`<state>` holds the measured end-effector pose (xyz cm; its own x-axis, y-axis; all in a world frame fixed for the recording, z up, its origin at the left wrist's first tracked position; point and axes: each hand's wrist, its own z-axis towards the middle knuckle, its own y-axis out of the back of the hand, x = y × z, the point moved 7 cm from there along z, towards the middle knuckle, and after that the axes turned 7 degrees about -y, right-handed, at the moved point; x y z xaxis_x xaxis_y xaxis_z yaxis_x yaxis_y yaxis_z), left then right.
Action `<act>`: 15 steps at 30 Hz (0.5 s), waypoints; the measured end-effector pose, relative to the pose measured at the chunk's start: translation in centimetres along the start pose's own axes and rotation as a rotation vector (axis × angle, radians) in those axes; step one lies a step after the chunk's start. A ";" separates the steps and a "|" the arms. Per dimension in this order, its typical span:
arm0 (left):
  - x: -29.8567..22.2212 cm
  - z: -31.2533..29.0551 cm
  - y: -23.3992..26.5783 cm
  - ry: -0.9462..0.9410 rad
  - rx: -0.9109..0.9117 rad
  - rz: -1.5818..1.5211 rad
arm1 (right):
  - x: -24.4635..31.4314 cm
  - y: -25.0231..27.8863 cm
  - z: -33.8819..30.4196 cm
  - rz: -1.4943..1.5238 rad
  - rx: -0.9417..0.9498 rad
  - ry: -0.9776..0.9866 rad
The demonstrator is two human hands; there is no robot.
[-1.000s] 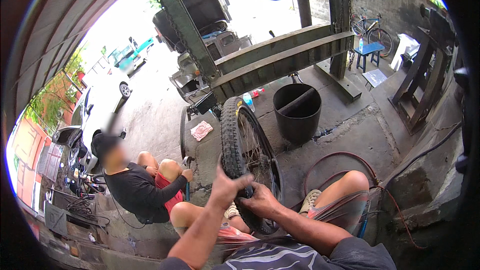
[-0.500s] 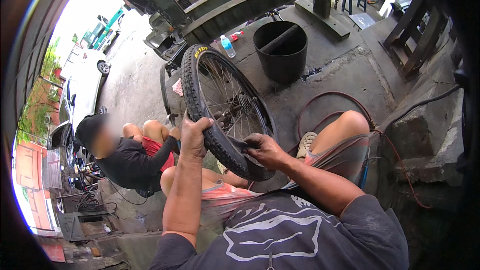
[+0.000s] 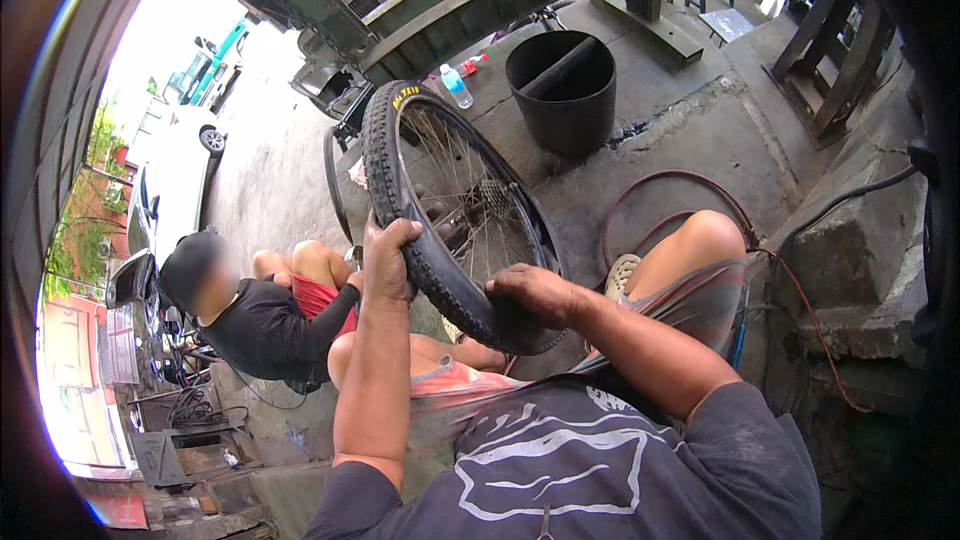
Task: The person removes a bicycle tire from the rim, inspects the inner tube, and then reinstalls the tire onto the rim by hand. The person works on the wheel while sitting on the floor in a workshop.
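Observation:
A bicycle wheel with a knobby black tire (image 3: 381, 155) is tilted upright in front of me, its thin spokes (image 3: 440, 155) and rear sprockets (image 3: 494, 197) showing. My left hand (image 3: 388, 258) grips the tire's near left side, the thumb laid over its sidewall. My right hand (image 3: 532, 295) is closed on the near right part of the tire, at its inner edge. Its fingertips are partly hidden. On that right side the tire's edge (image 3: 538, 225) appears to stand apart from the rim.
A black bucket (image 3: 562, 115) stands beyond the wheel, beside a water bottle (image 3: 456, 87) and a red bottle (image 3: 473, 65). A red hose (image 3: 690, 176) curls on the floor at right. Another person (image 3: 265, 325) in black sits at left. A heavy metal beam (image 3: 500, 0) spans the far side.
My right hand has moved from pulling at a dark rubber edge to pressing closer against the tire, its fingers now less visible. The wheel has shifted slightly; my left hand keeps its grip.

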<state>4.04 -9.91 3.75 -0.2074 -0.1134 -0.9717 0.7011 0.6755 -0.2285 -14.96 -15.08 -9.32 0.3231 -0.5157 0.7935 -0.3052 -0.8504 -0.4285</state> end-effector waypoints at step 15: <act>-0.1 0.8 0.1 0.049 0.000 -0.071 | 3.7 -0.4 -2.3 -0.308 0.146 0.092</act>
<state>4.73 -10.42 3.74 -0.2900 -0.1250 -0.9488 0.6833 0.6672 -0.2967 -15.71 -16.44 -5.22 0.2955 -0.2272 0.9279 -0.0725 -0.9738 -0.2154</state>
